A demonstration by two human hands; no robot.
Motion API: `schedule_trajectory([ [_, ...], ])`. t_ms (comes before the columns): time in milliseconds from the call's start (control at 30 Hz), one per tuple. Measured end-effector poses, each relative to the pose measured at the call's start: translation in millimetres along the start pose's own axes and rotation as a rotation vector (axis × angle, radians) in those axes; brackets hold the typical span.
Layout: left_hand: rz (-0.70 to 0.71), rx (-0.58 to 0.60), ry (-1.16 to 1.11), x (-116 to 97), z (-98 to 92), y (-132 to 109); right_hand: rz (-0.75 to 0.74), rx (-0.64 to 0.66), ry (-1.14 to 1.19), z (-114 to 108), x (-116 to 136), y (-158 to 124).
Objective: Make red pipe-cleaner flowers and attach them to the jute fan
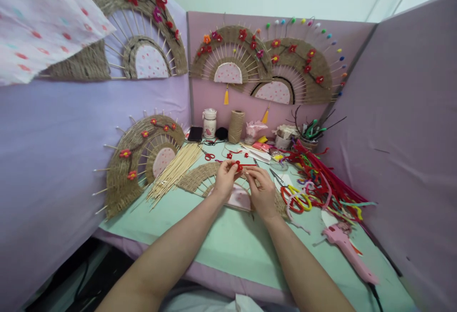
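Both my hands meet over a half-woven twine fan (194, 178) that lies flat on the mint-green table (228, 240). My left hand (224, 178) pinches a red pipe cleaner (240, 165) bent into a small loop shape. My right hand (262, 190) has its fingers curled and pinches the same red pipe cleaner from the right side. The piece is held just above the fan's pink centre (240, 198).
A bundle of bamboo sticks (174, 171) lies left of the fan. A finished fan (139, 159) leans on the left wall. Scissors (294, 197), a heap of coloured pipe cleaners (328, 183) and a pink glue gun (344, 245) lie at the right. A twine spool (235, 126) stands at the back.
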State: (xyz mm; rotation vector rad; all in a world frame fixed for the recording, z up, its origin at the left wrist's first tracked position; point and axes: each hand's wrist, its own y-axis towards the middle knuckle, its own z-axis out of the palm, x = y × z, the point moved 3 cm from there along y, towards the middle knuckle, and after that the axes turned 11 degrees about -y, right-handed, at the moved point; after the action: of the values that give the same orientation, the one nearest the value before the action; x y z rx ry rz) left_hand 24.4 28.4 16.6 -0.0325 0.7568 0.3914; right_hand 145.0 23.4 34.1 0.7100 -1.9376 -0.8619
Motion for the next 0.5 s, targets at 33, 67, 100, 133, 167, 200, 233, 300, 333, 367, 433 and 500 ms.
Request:
schedule_trajectory([
  [33,0.008,0.016,0.010,-0.3,-0.2,1.1,0.032,-0.015,0.010,-2.5,-0.8,1.1],
  [67,0.007,0.031,0.023,-0.3,-0.2,1.9,0.072,-0.024,0.018,-4.8,-2.2,2.1],
  [100,0.002,0.045,0.040,-0.1,-0.2,2.2,0.118,-0.026,0.027,-6.6,-4.0,2.8],
  [133,-0.005,0.057,0.058,0.2,0.2,2.0,0.164,-0.019,0.036,-7.8,-6.0,3.3],
  [167,-0.011,0.067,0.073,0.5,0.6,1.5,0.204,-0.005,0.046,-8.3,-7.9,3.5],
  [200,-0.019,0.075,0.083,0.8,1.2,0.7,0.233,0.015,0.053,-8.2,-9.5,3.5],
  [233,-0.034,0.081,0.086,1.2,2.0,-0.2,0.251,0.035,0.057,-7.7,-10.7,3.5],
  [300,-0.075,0.084,0.079,1.8,3.3,-2.2,0.262,0.069,0.047,-6.6,-12.0,3.6],
  [333,-0.099,0.081,0.073,1.9,3.9,-3.2,0.263,0.084,0.034,-6.1,-12.5,3.8],
  [367,-0.123,0.079,0.065,1.9,4.5,-4.0,0.263,0.097,0.020,-5.8,-12.8,4.1],
  [433,-0.164,0.077,0.054,1.1,5.6,-5.4,0.257,0.115,-0.008,-6.0,-13.3,5.1],
  [500,-0.195,0.076,0.055,-0.2,6.0,-6.0,0.229,0.128,-0.037,-7.0,-12.9,6.5],
])
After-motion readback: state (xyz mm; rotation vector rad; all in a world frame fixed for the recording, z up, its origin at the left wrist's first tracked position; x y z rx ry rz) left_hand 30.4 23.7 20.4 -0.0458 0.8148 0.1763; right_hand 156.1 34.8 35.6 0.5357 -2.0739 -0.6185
